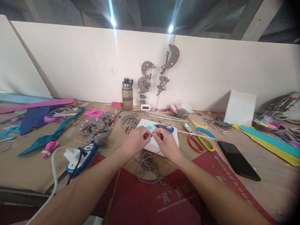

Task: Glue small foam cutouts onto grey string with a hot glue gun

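Observation:
My left hand [137,139] and my right hand [167,142] meet over a white sheet [174,142], fingertips pinched close together. A small dark bit shows between them, too small to name. Just beyond the fingers a teal flower-shaped piece [149,127] lies on the sheet. Beside it is a dark blue tool [165,127], perhaps a glue gun. A loose coil of grey cord [148,162] lies below my hands, and a strand runs up toward my right hand.
Scissors with red and yellow handles [196,143] and a black phone [238,160] lie at right. At left are a blue power strip [82,159] and grey crescent pieces [95,125]. A bottle [127,95] stands by the white board [93,62].

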Demonstrator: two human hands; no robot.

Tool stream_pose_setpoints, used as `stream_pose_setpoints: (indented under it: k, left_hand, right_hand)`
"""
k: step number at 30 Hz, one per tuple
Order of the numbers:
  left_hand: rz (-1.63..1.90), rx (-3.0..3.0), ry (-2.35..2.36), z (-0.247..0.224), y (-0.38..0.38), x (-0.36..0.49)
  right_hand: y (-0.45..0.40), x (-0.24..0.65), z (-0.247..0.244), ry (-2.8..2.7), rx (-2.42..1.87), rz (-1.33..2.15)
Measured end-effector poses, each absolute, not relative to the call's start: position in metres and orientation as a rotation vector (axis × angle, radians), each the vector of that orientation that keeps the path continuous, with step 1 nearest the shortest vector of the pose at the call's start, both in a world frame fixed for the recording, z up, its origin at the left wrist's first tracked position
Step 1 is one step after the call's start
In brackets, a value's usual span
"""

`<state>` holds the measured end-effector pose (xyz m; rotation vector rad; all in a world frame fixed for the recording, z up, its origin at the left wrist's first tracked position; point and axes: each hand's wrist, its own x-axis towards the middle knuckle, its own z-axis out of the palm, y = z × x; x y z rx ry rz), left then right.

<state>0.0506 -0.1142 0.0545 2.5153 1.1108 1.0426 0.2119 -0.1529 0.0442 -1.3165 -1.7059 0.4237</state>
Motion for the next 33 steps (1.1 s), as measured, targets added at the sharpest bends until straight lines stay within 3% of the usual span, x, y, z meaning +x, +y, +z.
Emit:
stream_pose_setpoints:
  k: [19, 33]
  left_hand:
    - [1.094, 1.687, 1.080, 0.0624, -0.1096, 0.0501]
    - [1.108, 1.677, 0.981, 0.0584, -0.1144, 0.0548]
  right_hand:
    - [-0.1610, 0.2052, 0.0479, -1.682, -1.239, 0.344]
    - [-0.1542, 0.2060, 0.0443, -1.435, -1.298, 0.491]
